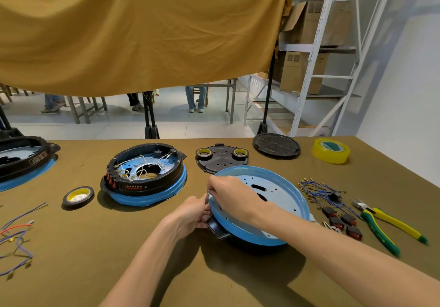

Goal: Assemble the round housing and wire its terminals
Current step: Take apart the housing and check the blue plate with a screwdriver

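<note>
2 hands (223, 202) grip the tilted blue housing's (281, 187) left rim.

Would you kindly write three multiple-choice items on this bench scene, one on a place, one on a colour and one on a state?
1. Where do the pliers lie?
A. right of the blue housing
B. left of the wired housing
C. on the black cover plate

2. What colour is the large tape roll at the far right?
A. red
B. yellow
C. white

3. How does the blue housing in the hands sit?
A. flat on the cloth
B. tilted, near edge lifted off the cloth
C. stacked on the wired housing

Answers:
1 A: the pliers rest by the loose switches, right of that housing.
2 B: the roll is yellow with a green core.
3 B: the left hand grips the rim by a black tab and the right hand curls over the rim, with shadow beneath the raised edge.
</note>
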The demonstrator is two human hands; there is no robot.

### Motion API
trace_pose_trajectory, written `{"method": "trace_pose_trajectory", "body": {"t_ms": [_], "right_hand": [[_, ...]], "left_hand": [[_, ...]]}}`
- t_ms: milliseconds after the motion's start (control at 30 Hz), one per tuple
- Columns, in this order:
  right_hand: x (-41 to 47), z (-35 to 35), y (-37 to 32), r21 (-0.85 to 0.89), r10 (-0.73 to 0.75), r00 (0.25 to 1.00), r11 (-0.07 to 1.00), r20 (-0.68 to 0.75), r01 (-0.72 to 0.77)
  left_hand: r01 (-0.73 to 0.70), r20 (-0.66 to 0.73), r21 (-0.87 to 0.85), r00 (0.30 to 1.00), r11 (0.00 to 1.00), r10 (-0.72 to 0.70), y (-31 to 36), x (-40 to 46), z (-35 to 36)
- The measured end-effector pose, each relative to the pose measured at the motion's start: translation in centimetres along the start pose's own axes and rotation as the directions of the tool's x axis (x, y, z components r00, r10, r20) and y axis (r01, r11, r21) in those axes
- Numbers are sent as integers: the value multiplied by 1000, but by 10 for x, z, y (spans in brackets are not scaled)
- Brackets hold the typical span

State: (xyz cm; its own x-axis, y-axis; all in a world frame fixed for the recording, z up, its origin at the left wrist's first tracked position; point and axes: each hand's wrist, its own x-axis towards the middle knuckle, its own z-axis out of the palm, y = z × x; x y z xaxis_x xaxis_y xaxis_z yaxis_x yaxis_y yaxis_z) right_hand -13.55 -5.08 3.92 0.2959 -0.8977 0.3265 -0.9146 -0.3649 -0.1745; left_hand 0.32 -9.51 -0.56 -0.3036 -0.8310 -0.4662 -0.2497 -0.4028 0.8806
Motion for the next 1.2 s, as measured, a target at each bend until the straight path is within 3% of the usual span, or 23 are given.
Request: {"method": "trace_pose_trajectory", "body": {"t_ms": [133,267,400,567,667,767,933,1100,1200], "right_hand": [[9,-8,5,120,93,995,989,-46,-87],[2,-4,2,172,33,999,985,-42,-25],[-4,-8,15,320,143,985,942,-98,-105],[-12,-2,4,118,-89,992,988,-84,99],[-2,-6,9,235,64,993,971,-103,-38],[9,-9,10,347,193,981,922,-34,-170],[7,-14,18,432,203,979,881,25,-194],[8,-23,22,361,70,997,930,33,-78],[19,-29,22,365,69,996,927,58,-86]], "left_hand": [[8,10,-25,1000,1000,-8,1,-2,1],[8,15,-76,1000,997,-7,1,-5,0],[36,28,-120,999,992,-33,3,-8,1],[25,35,-103,999,994,-22,2,-9,0],[51,103,-114,994,992,-39,1,-8,-2],[45,156,-95,987,994,-30,1,-6,-6],[22,149,-122,989,992,-4,-3,0,-11],[45,101,-102,994,994,-35,2,3,-7],[95,150,-87,985,992,-82,11,3,-16]]}}
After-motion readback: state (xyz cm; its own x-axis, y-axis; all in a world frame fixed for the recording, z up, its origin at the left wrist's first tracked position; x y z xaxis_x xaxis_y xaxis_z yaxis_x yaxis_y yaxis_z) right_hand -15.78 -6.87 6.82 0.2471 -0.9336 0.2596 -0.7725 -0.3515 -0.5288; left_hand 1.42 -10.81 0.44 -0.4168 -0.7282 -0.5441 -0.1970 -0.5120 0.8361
